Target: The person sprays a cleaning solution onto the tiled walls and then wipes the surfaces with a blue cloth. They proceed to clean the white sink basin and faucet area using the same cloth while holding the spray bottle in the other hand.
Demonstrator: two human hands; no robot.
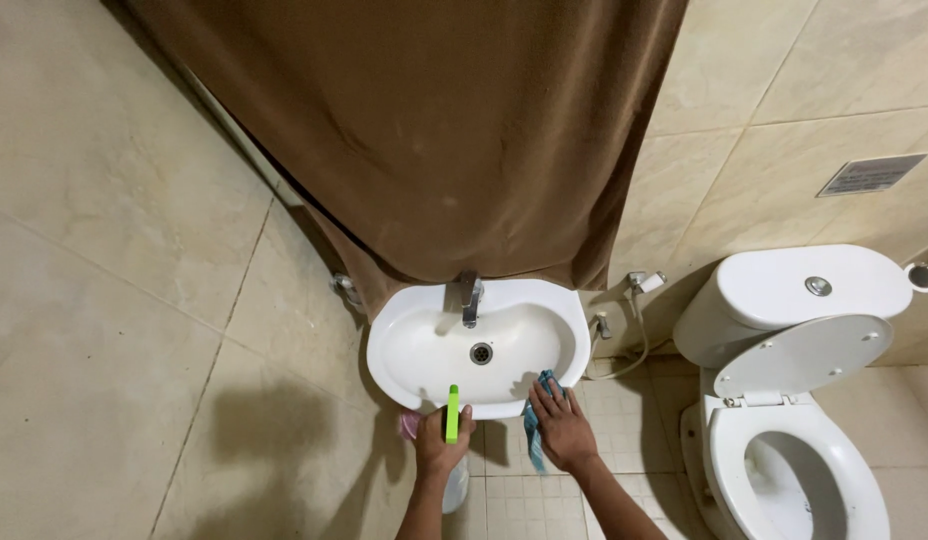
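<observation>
Slim green sprayer (451,413), glossy oval basin (404,350)

A small rectangular grey sign (872,174) with a pale border sits flat on the beige tiled wall at the upper right of the frame, above the white toilet cistern (794,300); its lettering is too small to read.

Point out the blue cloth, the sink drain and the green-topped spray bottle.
blue cloth (535,432), head view, hanging fold below the rim.
sink drain (481,352), head view, its centre.
spray bottle (451,412), head view, green trigger top.
</observation>
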